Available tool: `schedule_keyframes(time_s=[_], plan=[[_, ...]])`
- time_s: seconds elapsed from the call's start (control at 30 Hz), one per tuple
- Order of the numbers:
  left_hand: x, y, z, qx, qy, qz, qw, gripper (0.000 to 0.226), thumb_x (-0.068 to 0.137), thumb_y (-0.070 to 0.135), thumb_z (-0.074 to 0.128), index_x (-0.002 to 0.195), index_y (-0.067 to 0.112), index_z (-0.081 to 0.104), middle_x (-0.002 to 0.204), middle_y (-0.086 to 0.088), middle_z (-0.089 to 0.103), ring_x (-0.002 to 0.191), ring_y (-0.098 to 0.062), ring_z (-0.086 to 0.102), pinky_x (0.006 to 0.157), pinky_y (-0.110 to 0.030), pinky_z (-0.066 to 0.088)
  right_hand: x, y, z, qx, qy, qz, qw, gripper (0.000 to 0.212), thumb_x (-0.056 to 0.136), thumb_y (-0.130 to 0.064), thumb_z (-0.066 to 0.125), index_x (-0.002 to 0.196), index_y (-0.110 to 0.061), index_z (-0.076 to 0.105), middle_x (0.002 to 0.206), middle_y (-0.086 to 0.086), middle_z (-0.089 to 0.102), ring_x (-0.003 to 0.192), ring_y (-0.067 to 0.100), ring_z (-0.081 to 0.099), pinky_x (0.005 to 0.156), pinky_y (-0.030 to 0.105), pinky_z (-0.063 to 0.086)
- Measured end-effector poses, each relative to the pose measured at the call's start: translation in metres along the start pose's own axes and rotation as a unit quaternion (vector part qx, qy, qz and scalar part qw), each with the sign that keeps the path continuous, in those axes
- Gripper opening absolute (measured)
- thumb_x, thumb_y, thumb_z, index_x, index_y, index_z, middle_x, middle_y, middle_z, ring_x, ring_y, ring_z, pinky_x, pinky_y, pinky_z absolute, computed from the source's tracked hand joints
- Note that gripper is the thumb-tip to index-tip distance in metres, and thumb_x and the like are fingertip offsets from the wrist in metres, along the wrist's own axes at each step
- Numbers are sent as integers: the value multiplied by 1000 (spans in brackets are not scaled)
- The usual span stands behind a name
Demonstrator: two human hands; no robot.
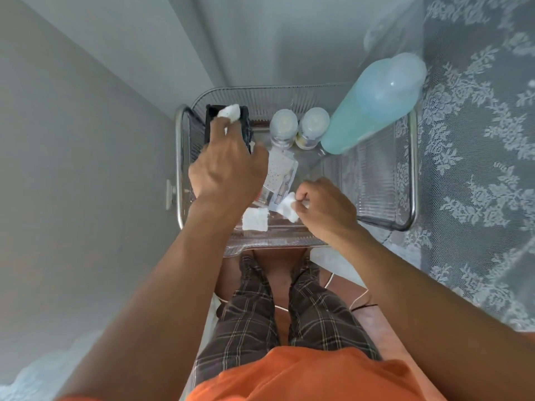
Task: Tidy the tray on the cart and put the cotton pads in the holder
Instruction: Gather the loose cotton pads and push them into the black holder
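Observation:
A clear ribbed tray (373,180) sits on a metal cart (180,169). At its back left stands a black holder (212,123). My left hand (225,166) reaches over it, fingertips pinching a white cotton pad (230,112) at the holder's open top. My right hand (327,208) is near the tray's front and grips another cotton pad (286,208). A third cotton pad (255,219) lies flat on the tray floor between my hands.
Two small clear-capped bottles (298,128) and a tall blue-green bottle (373,105) stand at the tray's back. A dotted packet (279,169) lies in the tray's middle. A grey wall is on the left, a lace curtain (477,169) on the right. My legs are below the tray.

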State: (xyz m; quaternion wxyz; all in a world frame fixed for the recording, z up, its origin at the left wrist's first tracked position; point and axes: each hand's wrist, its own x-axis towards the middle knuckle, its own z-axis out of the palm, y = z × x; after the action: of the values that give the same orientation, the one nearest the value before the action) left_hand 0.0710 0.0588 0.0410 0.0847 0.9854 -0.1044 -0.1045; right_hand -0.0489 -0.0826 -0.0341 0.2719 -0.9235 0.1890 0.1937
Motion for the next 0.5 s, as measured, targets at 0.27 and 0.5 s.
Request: schedule_keyframes(time_s=[0.27, 0.5], plan=[[7, -4, 21, 4, -16, -33, 999, 57, 94, 54, 41, 132, 12, 46, 125, -8, 56, 90, -37, 64, 61, -40, 33, 33, -48, -81, 96, 127, -81, 984, 9, 94, -33, 70, 95, -25, 66, 95, -6, 56, 80, 10, 53, 61, 26, 36], [-44, -16, 18, -106, 72, -24, 991, 36, 91, 47, 45, 113, 19, 42, 108, -1, 49, 49, -21, 40, 43, -22, 16, 85, -110, -103, 62, 114, -151, 980, 4, 90, -33, 71, 90, -30, 68, 97, -8, 54, 85, 12, 57, 69, 28, 40]])
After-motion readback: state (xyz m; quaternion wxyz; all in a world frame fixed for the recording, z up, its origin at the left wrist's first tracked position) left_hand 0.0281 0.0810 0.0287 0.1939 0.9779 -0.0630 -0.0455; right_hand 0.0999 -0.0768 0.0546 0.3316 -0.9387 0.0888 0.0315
